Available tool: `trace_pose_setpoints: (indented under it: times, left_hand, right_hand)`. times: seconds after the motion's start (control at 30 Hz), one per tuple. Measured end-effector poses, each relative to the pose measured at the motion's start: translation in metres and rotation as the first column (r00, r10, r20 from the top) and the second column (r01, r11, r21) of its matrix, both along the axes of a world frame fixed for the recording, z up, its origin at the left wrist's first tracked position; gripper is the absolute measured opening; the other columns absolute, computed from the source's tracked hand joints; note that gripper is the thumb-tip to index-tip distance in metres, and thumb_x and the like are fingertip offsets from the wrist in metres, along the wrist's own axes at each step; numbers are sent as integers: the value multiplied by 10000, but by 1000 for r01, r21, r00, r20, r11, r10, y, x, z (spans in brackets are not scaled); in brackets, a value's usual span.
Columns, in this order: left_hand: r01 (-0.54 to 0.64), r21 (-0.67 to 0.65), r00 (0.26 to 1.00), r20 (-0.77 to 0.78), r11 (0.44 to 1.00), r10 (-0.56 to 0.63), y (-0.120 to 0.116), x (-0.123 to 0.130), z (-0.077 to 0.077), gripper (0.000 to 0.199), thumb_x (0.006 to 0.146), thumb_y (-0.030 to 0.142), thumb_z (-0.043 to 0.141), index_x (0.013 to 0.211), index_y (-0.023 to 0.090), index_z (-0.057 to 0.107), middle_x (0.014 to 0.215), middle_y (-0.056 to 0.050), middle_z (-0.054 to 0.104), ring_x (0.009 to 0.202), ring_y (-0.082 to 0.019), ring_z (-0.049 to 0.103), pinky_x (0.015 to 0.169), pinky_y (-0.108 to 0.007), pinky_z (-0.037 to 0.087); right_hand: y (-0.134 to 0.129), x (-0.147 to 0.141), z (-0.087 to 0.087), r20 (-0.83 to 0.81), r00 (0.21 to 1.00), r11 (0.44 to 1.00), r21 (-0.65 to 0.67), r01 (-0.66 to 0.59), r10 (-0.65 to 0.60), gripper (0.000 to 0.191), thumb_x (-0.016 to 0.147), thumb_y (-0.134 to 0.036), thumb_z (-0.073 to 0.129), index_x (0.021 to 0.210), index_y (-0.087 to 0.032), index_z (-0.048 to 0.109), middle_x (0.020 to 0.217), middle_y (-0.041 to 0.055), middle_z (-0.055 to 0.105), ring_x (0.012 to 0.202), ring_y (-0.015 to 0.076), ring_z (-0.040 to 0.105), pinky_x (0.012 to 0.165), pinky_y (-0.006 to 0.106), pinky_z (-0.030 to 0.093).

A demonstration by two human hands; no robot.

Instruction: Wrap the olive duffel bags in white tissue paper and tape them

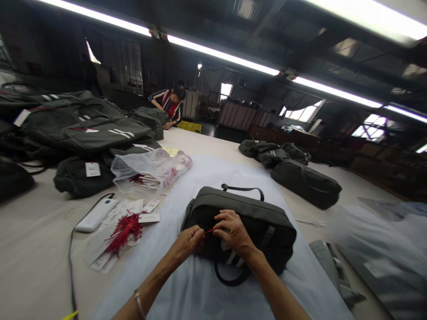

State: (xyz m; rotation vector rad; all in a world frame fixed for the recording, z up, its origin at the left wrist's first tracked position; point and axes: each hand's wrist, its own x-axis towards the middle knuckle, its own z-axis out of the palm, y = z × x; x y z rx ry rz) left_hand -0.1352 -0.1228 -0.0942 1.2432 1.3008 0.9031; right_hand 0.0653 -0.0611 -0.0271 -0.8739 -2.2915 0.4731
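Note:
A dark grey-green bag with two handles lies before me on a sheet of translucent plastic. At its near left side a short red string stretches between my hands. My left hand is closed, pinching the string's left end. My right hand pinches the other end between thumb and fingers, resting against the bag's front. A white tag seems to hang below the right hand, partly hidden. To the left lies a bunch of white tags with red strings.
A white power bank with a cable lies left. Behind it are a clear bag of tags and piled dark bags. More bags lie right, near a grey tape dispenser. A co-worker leans over the far table edge.

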Motion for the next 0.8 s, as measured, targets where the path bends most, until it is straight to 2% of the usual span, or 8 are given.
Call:
trace_pose_setpoints:
  times: [0.13,0.27,0.33,0.4,0.5,0.6,0.7,0.8]
  left_hand:
    - [-5,-89,992,125,996,16,-4,6,-23,760,809,777,326,1142,143,579,1121,-135,665,998,-234,642,837,-358,487]
    - [115,-53,968,231,992,-100,-17,33,-36,700,821,744,439,1229,189,567,1297,-119,602,1208,-264,544,964,-395,448]
    - [136,37,947,288,990,-141,-17,50,-37,652,797,689,560,1225,198,574,1280,-105,613,1210,-261,535,984,-384,438]
    - [132,65,935,322,989,-146,-15,62,-39,616,744,659,651,1112,166,618,1070,-96,691,1046,-250,613,928,-372,463]
    - [94,-13,936,343,995,-84,-11,63,-44,571,707,697,657,879,155,605,680,-17,642,689,-181,611,754,-345,492]
    - [16,-141,927,373,990,38,-11,49,-48,650,565,769,710,795,187,538,622,29,572,600,-147,572,676,-324,490]
    - [70,-186,909,417,980,15,-15,36,-41,700,495,794,732,790,185,551,629,14,570,596,-150,579,633,-304,469]
    - [198,-54,832,537,979,-138,-18,35,-24,711,633,799,646,963,170,644,769,-70,653,723,-196,627,663,-311,467]
  right_hand:
    - [-7,31,20,-238,966,983,-173,63,-104,183,865,-364,642,950,-232,736,1059,76,704,980,213,657,903,365,534]
    - [-35,75,15,-270,917,932,-294,211,-293,268,847,-456,642,792,-207,721,840,57,709,804,202,661,742,296,550]
    - [-53,97,4,-247,887,888,-357,290,-389,308,826,-501,646,752,-209,710,772,41,692,743,193,648,691,273,541]
    - [-70,120,-11,-229,845,836,-406,369,-484,357,821,-546,622,720,-214,701,732,36,679,724,197,642,691,276,539]
    - [-93,156,-38,-192,768,745,-466,477,-611,431,809,-615,575,677,-221,693,700,45,677,713,222,650,697,303,546]
    - [-113,179,-72,-67,754,666,-525,531,-654,449,789,-632,564,635,-228,684,652,42,669,676,239,652,651,324,547]
    - [-129,168,-106,18,817,661,-577,479,-576,350,772,-563,596,694,-248,726,707,34,708,719,255,680,709,356,565]
    - [-131,129,-117,-34,891,756,-544,363,-453,272,720,-460,680,927,-300,754,883,35,750,791,258,703,763,360,578]
